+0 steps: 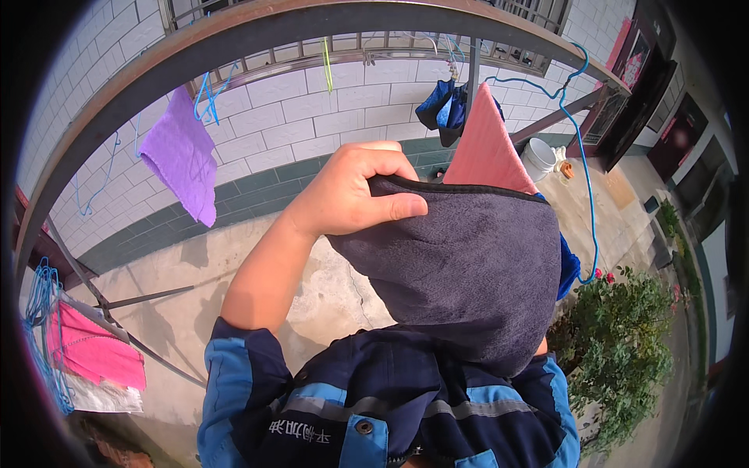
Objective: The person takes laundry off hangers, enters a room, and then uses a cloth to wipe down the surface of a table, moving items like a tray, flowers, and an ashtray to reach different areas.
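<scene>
My left hand [357,193] pinches the black-bound top edge of a dark grey plush cloth [468,263] between thumb and fingers. The cloth spreads to the right and droops in front of my chest. My right hand is out of view behind it; only a sliver of the right forearm [542,348] shows at its lower right edge. Beside the cloth on the right is a blue wire hanger [587,175], its hook up at the metal rail and its lower part hidden. A bit of blue fabric [566,269] shows between the hanger and the grey cloth.
A curved-looking metal rail [281,35] crosses ahead. A purple cloth [181,158], a pink cloth [490,146] and dark blue items [447,111] hang beyond. Blue hangers [44,316] and a bright pink cloth [96,345] are left; a rose bush [620,357] stands right, a white bucket [538,158] farther off.
</scene>
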`<state>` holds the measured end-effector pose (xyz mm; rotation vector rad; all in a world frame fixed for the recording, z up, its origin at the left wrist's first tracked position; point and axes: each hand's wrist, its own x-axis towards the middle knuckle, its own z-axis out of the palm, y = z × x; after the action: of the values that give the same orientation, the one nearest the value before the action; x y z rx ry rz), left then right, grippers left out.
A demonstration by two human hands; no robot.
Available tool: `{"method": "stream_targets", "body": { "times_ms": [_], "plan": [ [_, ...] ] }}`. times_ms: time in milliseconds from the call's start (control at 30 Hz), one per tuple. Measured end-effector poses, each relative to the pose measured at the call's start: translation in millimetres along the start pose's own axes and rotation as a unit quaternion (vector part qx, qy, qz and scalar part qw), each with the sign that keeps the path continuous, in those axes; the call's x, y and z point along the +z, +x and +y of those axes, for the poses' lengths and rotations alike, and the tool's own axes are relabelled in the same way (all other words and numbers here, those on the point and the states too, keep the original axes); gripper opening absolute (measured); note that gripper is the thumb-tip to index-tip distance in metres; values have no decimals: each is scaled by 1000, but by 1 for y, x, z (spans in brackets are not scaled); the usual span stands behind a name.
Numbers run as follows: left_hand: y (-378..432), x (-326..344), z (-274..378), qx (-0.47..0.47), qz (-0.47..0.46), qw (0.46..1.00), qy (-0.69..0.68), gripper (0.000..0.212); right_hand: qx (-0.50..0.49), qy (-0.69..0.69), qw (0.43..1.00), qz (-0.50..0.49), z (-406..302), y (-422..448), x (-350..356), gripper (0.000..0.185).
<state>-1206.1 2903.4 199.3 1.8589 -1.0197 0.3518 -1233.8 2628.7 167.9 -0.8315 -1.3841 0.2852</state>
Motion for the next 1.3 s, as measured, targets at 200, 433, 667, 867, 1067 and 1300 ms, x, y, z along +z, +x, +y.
{"method": "stream_targets", "body": {
  "times_ms": [200, 433, 667, 867, 1067, 1300],
  "plan": [
    [-5, 35, -73, -87, -67, 986, 125, 24, -69, -22, 997, 34, 14, -68, 49, 31],
    [36, 11, -156, -133, 367, 921, 2, 18, -57, -153, 959, 233, 18, -106, 73, 29],
    [37, -168, -260, 28, 499, 723, 476, 29, 2, -226, 876, 425, 61, -106, 106, 28],
    [37, -217, -255, -14, 415, 734, 537, 35, 124, -296, 754, 573, 93, -101, 108, 27],
    [69, -12, -204, 44, 311, 918, 244, 35, 193, -377, 718, 552, 98, -95, 79, 26],
    [24, 200, -99, 84, -4, 995, -58, 36, 201, -476, 669, 534, 81, -110, 85, 24]
  ]
}}
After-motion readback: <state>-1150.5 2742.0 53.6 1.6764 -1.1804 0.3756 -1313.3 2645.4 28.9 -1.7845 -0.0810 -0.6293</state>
